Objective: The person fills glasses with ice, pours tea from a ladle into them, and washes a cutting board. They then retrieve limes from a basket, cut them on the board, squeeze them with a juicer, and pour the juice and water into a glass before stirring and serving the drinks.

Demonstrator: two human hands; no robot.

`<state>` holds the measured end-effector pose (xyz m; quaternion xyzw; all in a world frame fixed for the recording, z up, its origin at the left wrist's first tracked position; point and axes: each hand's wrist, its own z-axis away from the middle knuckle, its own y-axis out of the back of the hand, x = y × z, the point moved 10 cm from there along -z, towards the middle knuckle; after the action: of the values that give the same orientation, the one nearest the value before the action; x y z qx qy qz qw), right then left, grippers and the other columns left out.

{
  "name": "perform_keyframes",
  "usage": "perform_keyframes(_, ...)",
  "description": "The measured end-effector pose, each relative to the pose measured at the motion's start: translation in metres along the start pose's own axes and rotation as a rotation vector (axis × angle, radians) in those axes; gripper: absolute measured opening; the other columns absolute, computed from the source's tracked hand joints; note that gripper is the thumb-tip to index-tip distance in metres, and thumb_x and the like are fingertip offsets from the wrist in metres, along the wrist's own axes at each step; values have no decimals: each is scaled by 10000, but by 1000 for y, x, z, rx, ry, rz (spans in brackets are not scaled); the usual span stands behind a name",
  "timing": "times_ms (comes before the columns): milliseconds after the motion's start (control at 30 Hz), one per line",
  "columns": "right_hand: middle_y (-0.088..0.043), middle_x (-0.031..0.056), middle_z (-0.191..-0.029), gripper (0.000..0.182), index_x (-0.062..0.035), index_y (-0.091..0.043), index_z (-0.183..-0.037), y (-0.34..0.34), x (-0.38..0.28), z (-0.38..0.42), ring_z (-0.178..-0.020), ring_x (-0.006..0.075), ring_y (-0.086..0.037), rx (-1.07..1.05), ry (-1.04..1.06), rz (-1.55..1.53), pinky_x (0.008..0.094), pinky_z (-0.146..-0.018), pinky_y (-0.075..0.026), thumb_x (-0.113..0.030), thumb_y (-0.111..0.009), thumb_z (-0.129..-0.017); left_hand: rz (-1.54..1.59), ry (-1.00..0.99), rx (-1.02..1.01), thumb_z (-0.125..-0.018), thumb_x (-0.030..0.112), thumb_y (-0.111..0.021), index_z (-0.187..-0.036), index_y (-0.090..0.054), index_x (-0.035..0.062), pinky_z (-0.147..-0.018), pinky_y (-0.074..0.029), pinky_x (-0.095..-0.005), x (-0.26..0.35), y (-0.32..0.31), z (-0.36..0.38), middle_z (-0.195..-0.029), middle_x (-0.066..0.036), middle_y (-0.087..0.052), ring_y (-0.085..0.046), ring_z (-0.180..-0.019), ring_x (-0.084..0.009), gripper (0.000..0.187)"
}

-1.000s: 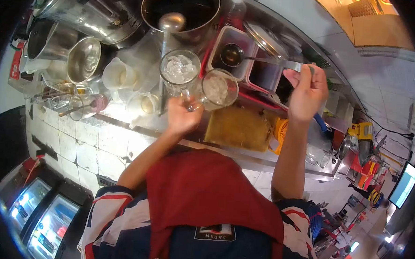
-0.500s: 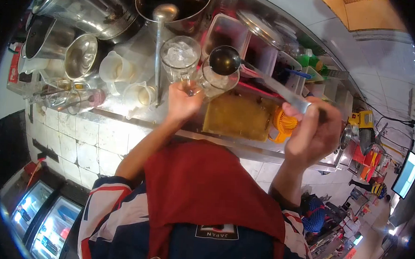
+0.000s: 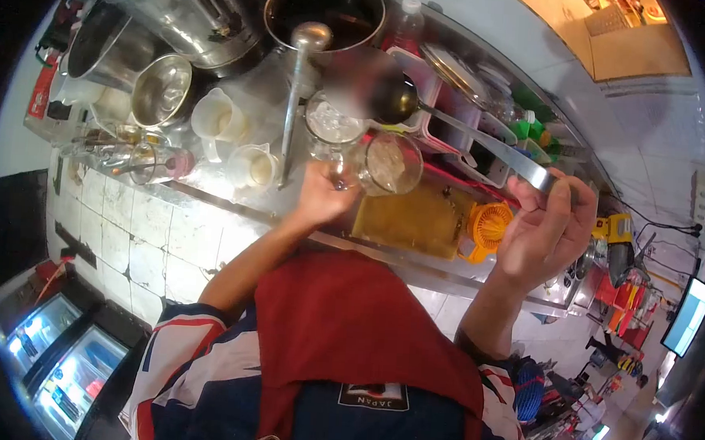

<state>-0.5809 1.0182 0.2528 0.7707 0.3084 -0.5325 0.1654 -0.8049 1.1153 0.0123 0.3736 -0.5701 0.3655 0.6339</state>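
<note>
My left hand (image 3: pixel 326 196) is closed at the handles of two glass mugs. One mug (image 3: pixel 333 127) holds ice; the other mug (image 3: pixel 394 163), to its right, has pale, clear contents. Whether my fingers grip both handles is hard to tell. My right hand (image 3: pixel 550 230) pinches the end of a long metal ladle (image 3: pixel 484 139). The ladle's bowl, with dark liquid in it, is above the far side of the right mug, near the plastic containers. A blurred patch covers the area left of the bowl.
A large pot (image 3: pixel 323 15) of dark liquid stands at the back. Another ladle (image 3: pixel 295 97) lies left of the mugs, beside plastic jugs (image 3: pixel 218 121). In front are a yellow-brown board (image 3: pixel 412 215) and an orange juicer (image 3: pixel 492 227). A person (image 3: pixel 528 388) is at lower right.
The ladle's bowl has shifted from over the right mug to beyond its far side, uncovering that mug. My right hand has moved slightly right. The whole view has shifted a little.
</note>
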Motion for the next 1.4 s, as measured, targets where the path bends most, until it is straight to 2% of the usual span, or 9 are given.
perform_keyframes(233, -653, 155, -812, 52, 33, -504, -924, -73, -44, 64, -677, 223, -656, -542, 654, 305, 315, -607, -564, 8, -506, -878, -47, -75, 19, -725, 52, -661, -619, -517, 50, -449, -321, -268, 20, 0, 4, -530, 38, -465, -404, -494, -59, 178)
perform_keyframes(367, -658, 149, -775, 59, 22, -517, -903, -72, -32, 83, -647, 219, -648, -646, 697, 323, 307, -588, -549, -20, -536, -867, -102, -103, 50, -715, 42, -644, -604, -479, 50, -447, -316, -279, 25, 4, 2, -517, 17, -435, -377, -492, -70, 199)
perform_keyframes(433, -637, 158, -765, 92, 21, -510, -927, -56, -21, 60, -628, 206, -641, -455, 611, 282, 301, -571, -536, -54, -541, -884, -100, -192, 53, -705, 32, -628, -582, -433, 58, -441, -304, -292, 28, 5, 3, -504, -8, -402, -353, -480, -89, 232)
perform_keyframes(500, -611, 100, -774, 117, 5, -491, -963, -20, 24, 26, -619, 164, -631, 19, 20, 58, 334, -622, -552, -97, -537, -932, -115, -182, 38, -702, 30, -623, -575, -415, 61, -439, -299, -300, 29, 7, 5, -501, -13, -390, -348, -472, -100, 245)
perform_keyframes(700, -593, 78, -837, 91, 0, -504, -961, 3, 107, -30, -635, 171, -660, 113, -191, -198, 287, -632, -576, -91, -503, -965, -134, -209, 9, -702, 31, -613, -566, -361, 76, -436, -286, -312, 21, 19, 21, -490, -15, -350, -331, -452, -128, 290)
perform_keyframes(800, -602, 64, -778, 66, -6, -521, -950, -45, 107, -29, -690, 162, -687, -161, 55, 346, 238, -586, -527, -72, -532, -950, -195, -145, -81, -680, 62, -618, -652, -521, 51, -498, -383, -368, -1, 21, 31, -585, -118, -490, -434, -508, -241, 102)
perform_keyframes(1000, -574, 91, -874, 148, -70, -551, -963, -160, 112, -3, -785, 241, -618, -557, 664, 893, 406, -667, -478, -40, -591, -823, -96, -46, -139, -668, 29, -586, -639, -493, 50, -504, -375, -376, -17, 28, 56, -574, -124, -468, -452, -511, -267, 99)
perform_keyframes(1267, -635, 122, -904, 181, -99, -600, -988, -270, 193, 159, -749, 258, -666, -1649, 850, 1149, 379, -619, -529, -139, -522, -829, -83, -342, -83, -701, 30, -625, -575, -394, 80, -440, -300, -322, 10, 44, 95, -508, -50, -392, -380, -441, -202, 268)
perform_keyframes(1400, -696, 97, -784, 162, -45, -632, -902, -300, 220, 202, -754, 232, -697, -1651, 1103, 1055, 362, -590, -537, -144, -537, -817, -47, -303, -108, -692, 44, -627, -592, -429, 74, -480, -338, -353, 11, 46, 112, -541, -78, -432, -425, -483, -248, 224)
